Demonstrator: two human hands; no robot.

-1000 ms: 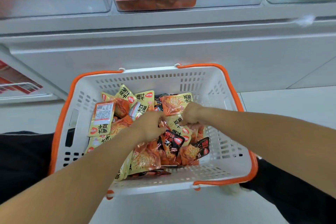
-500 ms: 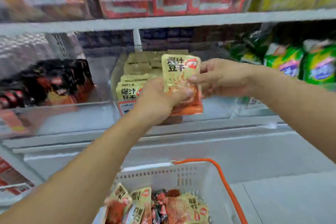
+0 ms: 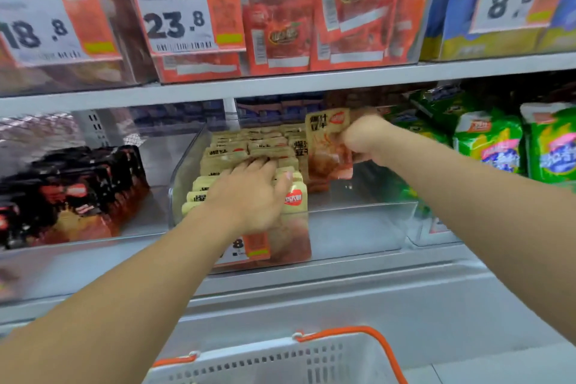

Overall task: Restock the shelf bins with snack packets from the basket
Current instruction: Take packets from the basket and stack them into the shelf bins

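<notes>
In the clear middle bin (image 3: 358, 227) on the lower shelf, a cream and orange snack packet (image 3: 327, 146) stands upright at the right end of the rows already there, gripped at its right edge by the right hand (image 3: 363, 137), whose fingers are curled tightly round it. The packet is low inside the bin and appears close to its place, though blur makes it hard to tell whether its bottom edge touches the floor of the bin. The left hand (image 3: 252, 190) lies flat with straight fingers on top of the stacked packets (image 3: 246, 146) at the left of the same bin, pressing them and holding nothing. The stock fills only the left part of the bin; the right part looks bare behind its clear front wall. To the left, a neighbouring bin holds dark packets (image 3: 78, 190); to the right stand green bags (image 3: 489, 143). Below, only the rim of the white basket (image 3: 280, 362) with its orange handle shows, so what remains inside is out of view. By this judgement the restocking is under way, with room left to fill.
</notes>
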